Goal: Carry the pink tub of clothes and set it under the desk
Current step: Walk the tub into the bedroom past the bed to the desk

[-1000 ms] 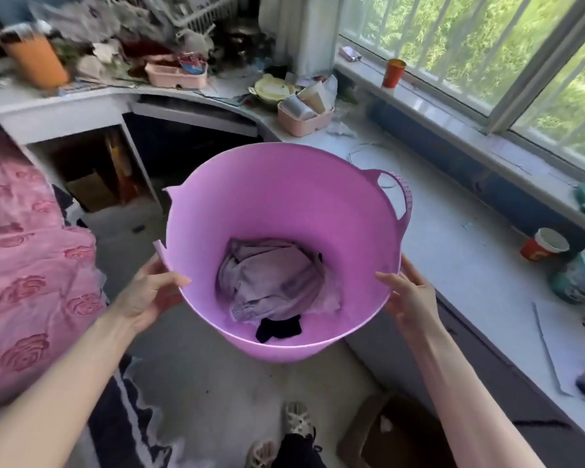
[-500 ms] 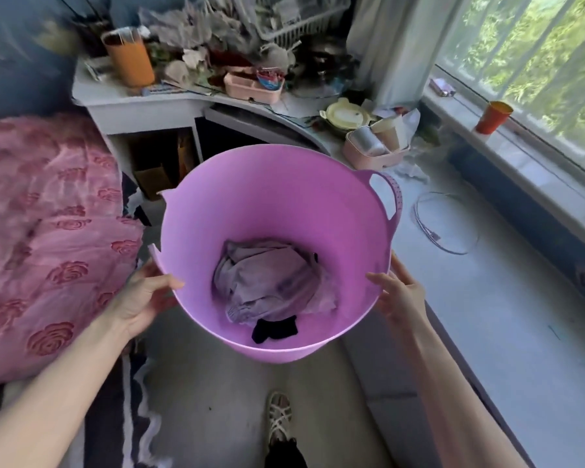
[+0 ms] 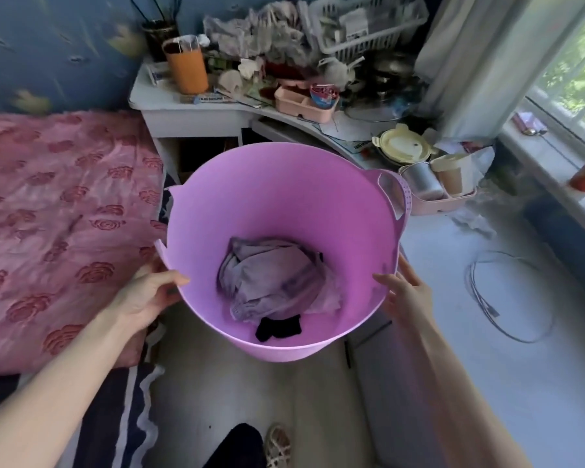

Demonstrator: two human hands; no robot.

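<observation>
I hold the pink tub (image 3: pixel 284 184) in the air in front of me, above the floor. My left hand (image 3: pixel 149 293) grips its left rim, thumb inside. On the right wall my right hand (image 3: pixel 406 293) presses flat, thumb at the rim. Crumpled lilac clothes (image 3: pixel 271 282) and a small black garment (image 3: pixel 277 327) lie at the bottom. The white corner desk (image 3: pixel 196 114) stands straight ahead; the tub hides most of its dark opening (image 3: pixel 200 153).
A bed with a pink rose cover (image 3: pixel 58 214) runs along the left. The long counter (image 3: pixel 507 332) with a coiled cable (image 3: pixel 507 298) and a pink caddy (image 3: pixel 436 194) lies right. The desk top is piled with clutter. My sandalled foot (image 3: pixel 277 445) stands on the narrow floor strip.
The view has swung left and towards the corner desk, which now sits closer and more central. The tub stays held between both hands, with the same grip.
</observation>
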